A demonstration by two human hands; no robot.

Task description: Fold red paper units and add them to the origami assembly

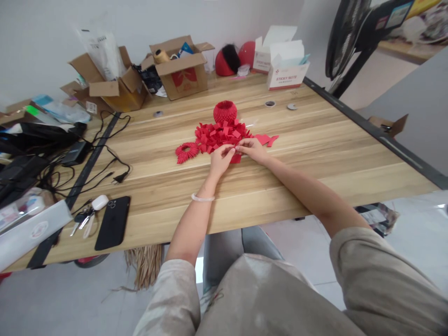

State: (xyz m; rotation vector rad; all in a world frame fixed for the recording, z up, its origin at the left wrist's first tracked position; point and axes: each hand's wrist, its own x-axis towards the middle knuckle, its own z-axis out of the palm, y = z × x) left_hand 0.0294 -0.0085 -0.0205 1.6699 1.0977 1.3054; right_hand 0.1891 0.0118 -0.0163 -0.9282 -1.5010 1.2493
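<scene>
My left hand (221, 159) and my right hand (252, 149) meet at the near edge of a heap of folded red paper pieces (219, 135). Both have thumb and fingers pinched together on a small piece of red paper (236, 157), mostly covered by the fingers. Behind the heap stands a round red bowl shape (225, 112) built from folded paper. A smaller red paper ring (186, 152), with a pointed part toward me, lies left of the heap. To the right are flat red paper pieces (264, 139).
A black phone (112, 223) and keys (87, 219) lie at the front left, near tangled black cables (105, 140). Cardboard boxes (185, 74) and white sticky note boxes (287, 70) line the back. Tape rolls (269, 104) lie behind the heap. A black fan (346, 42) stands beyond the right edge.
</scene>
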